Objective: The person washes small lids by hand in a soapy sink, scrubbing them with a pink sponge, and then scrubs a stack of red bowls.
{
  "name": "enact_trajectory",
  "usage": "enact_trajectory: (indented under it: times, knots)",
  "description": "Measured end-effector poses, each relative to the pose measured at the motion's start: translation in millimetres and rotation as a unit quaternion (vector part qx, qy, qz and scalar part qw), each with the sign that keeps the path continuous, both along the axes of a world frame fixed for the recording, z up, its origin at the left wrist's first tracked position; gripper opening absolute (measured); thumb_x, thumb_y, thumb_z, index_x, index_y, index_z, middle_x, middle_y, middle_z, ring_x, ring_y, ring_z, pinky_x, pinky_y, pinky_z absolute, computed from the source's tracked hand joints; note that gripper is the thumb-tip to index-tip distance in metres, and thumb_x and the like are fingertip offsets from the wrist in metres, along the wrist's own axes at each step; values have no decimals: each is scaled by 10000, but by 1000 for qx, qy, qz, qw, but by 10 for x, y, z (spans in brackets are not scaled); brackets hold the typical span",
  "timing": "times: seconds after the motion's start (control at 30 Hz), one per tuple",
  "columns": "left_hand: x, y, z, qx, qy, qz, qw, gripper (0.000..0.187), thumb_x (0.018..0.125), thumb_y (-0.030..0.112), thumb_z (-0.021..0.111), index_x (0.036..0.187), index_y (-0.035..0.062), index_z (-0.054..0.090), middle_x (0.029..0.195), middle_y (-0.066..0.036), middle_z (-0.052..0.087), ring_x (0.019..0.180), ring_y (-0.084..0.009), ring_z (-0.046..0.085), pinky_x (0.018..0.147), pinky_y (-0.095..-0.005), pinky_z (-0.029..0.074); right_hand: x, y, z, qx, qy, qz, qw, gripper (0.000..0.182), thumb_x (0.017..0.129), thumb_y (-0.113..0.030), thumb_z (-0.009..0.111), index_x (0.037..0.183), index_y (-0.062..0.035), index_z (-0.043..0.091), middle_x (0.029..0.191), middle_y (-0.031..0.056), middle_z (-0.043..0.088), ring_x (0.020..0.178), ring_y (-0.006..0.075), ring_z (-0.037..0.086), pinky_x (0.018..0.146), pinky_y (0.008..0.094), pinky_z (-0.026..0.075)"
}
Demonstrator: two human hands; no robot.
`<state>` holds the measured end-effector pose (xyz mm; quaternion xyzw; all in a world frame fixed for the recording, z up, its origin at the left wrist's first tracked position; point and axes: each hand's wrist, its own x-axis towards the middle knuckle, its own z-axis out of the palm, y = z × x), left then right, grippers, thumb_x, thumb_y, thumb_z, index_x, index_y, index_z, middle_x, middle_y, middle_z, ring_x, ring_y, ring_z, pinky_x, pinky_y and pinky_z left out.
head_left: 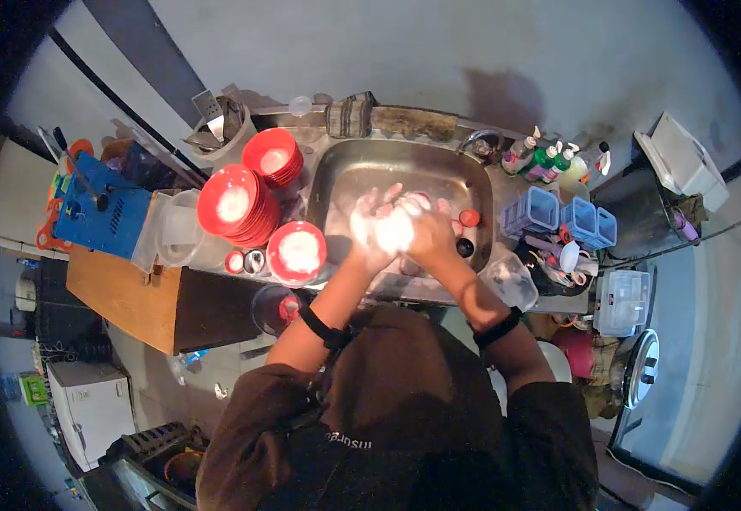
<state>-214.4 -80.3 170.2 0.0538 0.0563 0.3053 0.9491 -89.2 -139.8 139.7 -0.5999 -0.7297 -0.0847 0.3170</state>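
Dark clothing [404, 400] fronts the glare-whitened hands [428, 234], a red item [470, 218] to their right.

The left hand [374, 228] and right hand [428, 232] are pressing close together over the stainless-steel sink [349, 162], where bright glare is hiding whatever lies between them, while a small red lid-like piece [469, 218] and a black round piece [465, 248] are lying toward the basin's right side. Stacked red bowls [236, 206] are standing on the tabletop [208, 254] left of the sink, and a striped cloth [350, 117] is lying along its far edge. Pump bottles [544, 161] and blue plastic baskets [534, 211] are standing to the right, beyond the faucet [481, 141].
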Motion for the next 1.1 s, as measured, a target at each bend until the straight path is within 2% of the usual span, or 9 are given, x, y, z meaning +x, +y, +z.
enact_trajectory:
  times: [0.23,0.67,0.73,0.8,0.9,0.93,0.97,1.0,1.1]
  knots:
    - [0,157,-280,9,1,-33,999,396,919,276,420,1186,17,558,1137,-149,625,1035,-295,610,944,-420,481,201,-68,35,30,-183,2,983,474,669,-306,675,1103,-126,612,1196,84,567,1203,312,470,963,705,260]
    - [323,35,-243,153,217,105,958,358,980,315,478,1212,43,487,1085,-89,587,972,-227,593,892,-344,491,190,-6,-72,73,-19,20,997,331,752,-213,633,1063,-101,617,1177,110,565,1189,323,477,1023,629,290]
    - [365,-117,-113,292,256,167,906,366,971,276,504,1234,25,459,1103,-102,577,996,-222,581,897,-336,481,48,178,-165,17,477,-9,879,262,854,-277,531,1020,-87,600,1068,112,584,1047,302,525,918,508,374]
    - [396,-83,-256,498,385,241,739,445,916,179,557,1277,-27,399,1161,-157,530,1080,-284,530,942,-357,433,-108,252,11,-50,850,-38,523,310,955,-342,429,978,-74,583,960,114,603,905,282,573,813,387,458]
    - [324,10,-455,681,388,311,538,518,928,210,556,1335,-17,328,1279,-172,415,1165,-235,456,991,-362,375,-72,64,815,-103,936,-7,337,316,956,-363,457,926,-80,596,879,43,608,787,170,571,695,297,479]
    - [281,14,-429,723,404,269,492,598,913,195,550,1384,-46,270,1379,-187,311,1266,-259,373,1040,-387,334,-38,116,679,-98,937,-7,336,316,956,-363,457,926,-80,596,879,43,608,787,170,571,695,297,479]
    - [288,-22,-401,723,403,267,494,598,913,195,550,1384,-46,270,1379,-187,311,1266,-259,373,1040,-387,334,15,176,419,-111,866,-42,486,307,943,-357,491,892,-75,602,841,35,614,741,176,574,666,292,481]
    - [309,-53,-376,708,373,242,549,628,907,210,552,1403,-37,255,1398,-184,304,1299,-267,346,1057,-378,320,22,191,378,-123,770,-76,622,300,930,-350,525,857,-71,608,803,26,620,695,181,577,636,288,483]
    - [411,-137,-252,534,324,148,767,581,936,256,502,1421,14,293,1426,-153,341,1343,-255,336,1093,-343,296,46,87,565,-97,680,-119,717,285,922,-320,558,819,-60,612,760,59,631,645,209,582,617,317,484]
